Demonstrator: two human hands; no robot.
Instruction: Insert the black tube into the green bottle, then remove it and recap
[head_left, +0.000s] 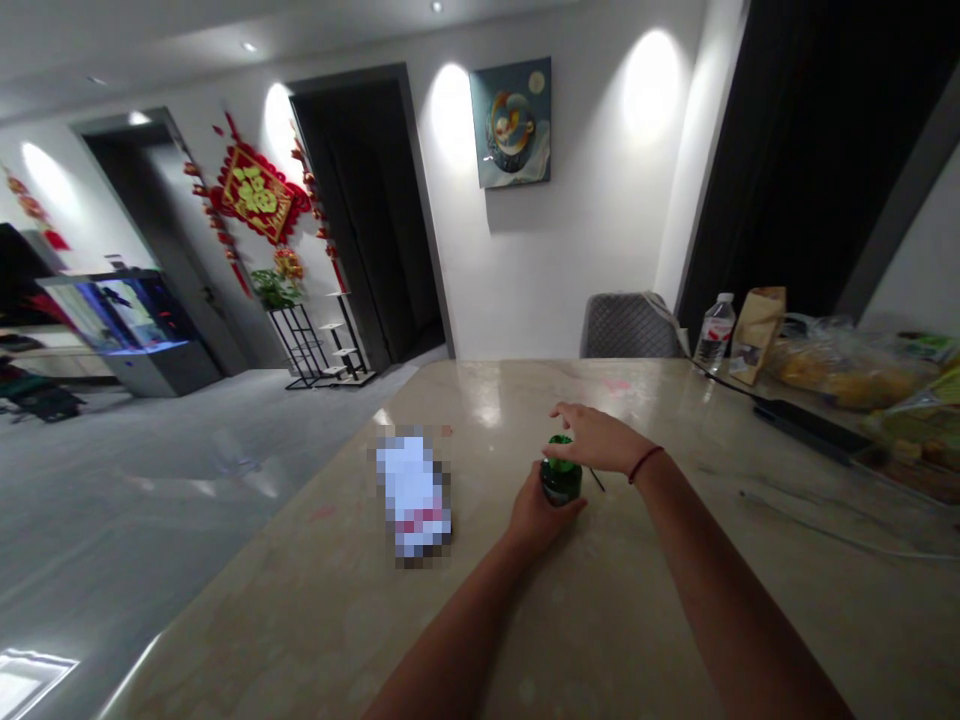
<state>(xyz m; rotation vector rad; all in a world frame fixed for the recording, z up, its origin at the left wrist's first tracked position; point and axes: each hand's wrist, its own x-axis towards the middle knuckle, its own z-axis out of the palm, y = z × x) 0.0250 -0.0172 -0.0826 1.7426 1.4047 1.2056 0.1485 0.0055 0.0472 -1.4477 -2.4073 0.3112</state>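
Observation:
A small dark green bottle (pixel 561 487) with a bright green top (pixel 559 449) stands on the table in front of me. My left hand (pixel 534 512) is wrapped round its lower part from the near left side. Over the top hovers my right hand (pixel 600 438), its fingers apart, with the thumb beside the green top; whether it touches is hard to tell. A thin dark stick (pixel 598 480) lies just right of the bottle. Left of my hands, a blurred-out, phone-like bright rectangle (pixel 412 495) rests on the table.
The pale stone table (pixel 600 620) spans the front. Along its right side are a water bottle (pixel 715 333), a paper bag (pixel 756 333), plastic bags (pixel 847 365), a long black box (pixel 810 428) and a white cable (pixel 825 540). A grey chair (pixel 628 325) stands behind.

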